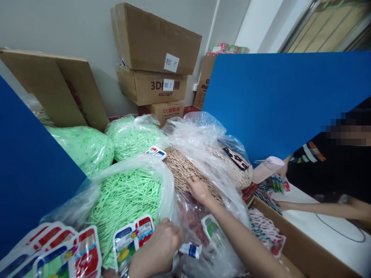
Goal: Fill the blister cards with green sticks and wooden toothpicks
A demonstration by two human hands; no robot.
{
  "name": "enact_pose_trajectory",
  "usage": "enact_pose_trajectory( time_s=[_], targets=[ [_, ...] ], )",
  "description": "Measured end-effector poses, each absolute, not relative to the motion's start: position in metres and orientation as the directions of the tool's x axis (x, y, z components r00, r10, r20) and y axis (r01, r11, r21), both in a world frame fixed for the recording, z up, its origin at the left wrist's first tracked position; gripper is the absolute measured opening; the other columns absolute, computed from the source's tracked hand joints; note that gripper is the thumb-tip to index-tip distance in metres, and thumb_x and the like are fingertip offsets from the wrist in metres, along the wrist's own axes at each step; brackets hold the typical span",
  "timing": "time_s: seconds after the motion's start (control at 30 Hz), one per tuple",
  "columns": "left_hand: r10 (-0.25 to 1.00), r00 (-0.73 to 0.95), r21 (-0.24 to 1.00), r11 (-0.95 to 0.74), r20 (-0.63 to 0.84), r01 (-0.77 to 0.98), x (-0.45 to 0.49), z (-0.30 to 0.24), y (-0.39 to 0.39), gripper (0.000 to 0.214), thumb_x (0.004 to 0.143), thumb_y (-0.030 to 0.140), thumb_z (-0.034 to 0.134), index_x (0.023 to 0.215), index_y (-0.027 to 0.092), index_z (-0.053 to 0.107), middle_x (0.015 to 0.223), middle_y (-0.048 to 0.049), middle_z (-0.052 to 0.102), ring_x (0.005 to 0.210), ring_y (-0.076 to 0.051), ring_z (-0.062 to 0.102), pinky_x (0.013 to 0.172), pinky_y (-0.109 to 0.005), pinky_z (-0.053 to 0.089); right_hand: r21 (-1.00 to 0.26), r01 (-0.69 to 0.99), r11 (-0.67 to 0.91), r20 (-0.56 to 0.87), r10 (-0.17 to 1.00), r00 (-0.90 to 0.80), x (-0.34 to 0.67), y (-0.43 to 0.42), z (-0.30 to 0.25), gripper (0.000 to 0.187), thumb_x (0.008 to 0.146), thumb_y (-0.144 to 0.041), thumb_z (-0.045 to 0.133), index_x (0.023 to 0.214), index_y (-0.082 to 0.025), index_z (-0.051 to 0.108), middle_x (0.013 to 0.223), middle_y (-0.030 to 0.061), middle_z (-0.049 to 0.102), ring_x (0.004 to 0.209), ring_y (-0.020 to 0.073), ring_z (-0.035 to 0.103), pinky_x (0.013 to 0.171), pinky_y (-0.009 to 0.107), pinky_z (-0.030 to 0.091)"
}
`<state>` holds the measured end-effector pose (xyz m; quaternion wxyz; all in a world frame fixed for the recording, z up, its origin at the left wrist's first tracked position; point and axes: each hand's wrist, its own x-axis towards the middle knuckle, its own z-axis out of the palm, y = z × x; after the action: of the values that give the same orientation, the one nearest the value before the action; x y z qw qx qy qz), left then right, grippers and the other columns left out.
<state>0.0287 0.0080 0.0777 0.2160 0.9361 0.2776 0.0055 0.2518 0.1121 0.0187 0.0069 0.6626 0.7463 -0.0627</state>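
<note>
My left hand [158, 243] is closed in a fist at the bottom, gripping a printed snack packet [133, 235] beside the open clear bag of green sticks [127, 197]. My right hand [198, 189] reaches forward with its fingers stretched flat on the pile of tan sticks [182, 168] in another clear plastic bag. A small blue and white packet [190, 250] lies between my arms.
Two tied bags of green sticks [84, 146] sit behind. Blue boards [275, 100] stand left and right. Stacked cardboard boxes [153, 58] line the wall. More printed packets [58, 255] lie at bottom left. Another person's arm [319, 208] rests on the white table at right.
</note>
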Motion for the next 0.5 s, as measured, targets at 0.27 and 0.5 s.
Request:
enact_pose_trajectory(
  time_s=[0.27, 0.5],
  targets=[
    [0.905, 0.425, 0.919, -0.194, 0.033, 0.342, 0.022, 0.072, 0.004, 0.009, 0.081, 0.022, 0.056, 0.081, 0.018, 0.063, 0.085, -0.005, 0.065, 0.08, -0.02, 0.06, 0.074, -0.03, 0.048, -0.79, 0.521, 0.322, 0.13, 0.919, -0.371, 0.234, 0.045, 0.081, 0.057, 0.096, -0.055, 0.017, 0.114, -0.017, 0.055, 0.087, 0.0058, 0.065, 0.072, 0.0152, 0.062, 0.066, 0.027, 0.048],
    [0.909, 0.405, 0.954, -0.03, -0.098, 0.298, 0.005, 0.045, 0.002, 0.022, 0.078, 0.034, 0.06, 0.069, 0.014, 0.061, 0.057, 0.0004, 0.057, 0.053, -0.015, 0.05, 0.051, -0.026, 0.043, -0.639, 0.546, 0.542, 0.396, 0.84, -0.371, 0.185, 0.004, 0.105, 0.04, 0.093, -0.046, 0.044, 0.067, -0.019, 0.059, 0.058, 0.001, 0.057, 0.058, 0.0134, 0.052, 0.057, 0.025, 0.038]
  ],
)
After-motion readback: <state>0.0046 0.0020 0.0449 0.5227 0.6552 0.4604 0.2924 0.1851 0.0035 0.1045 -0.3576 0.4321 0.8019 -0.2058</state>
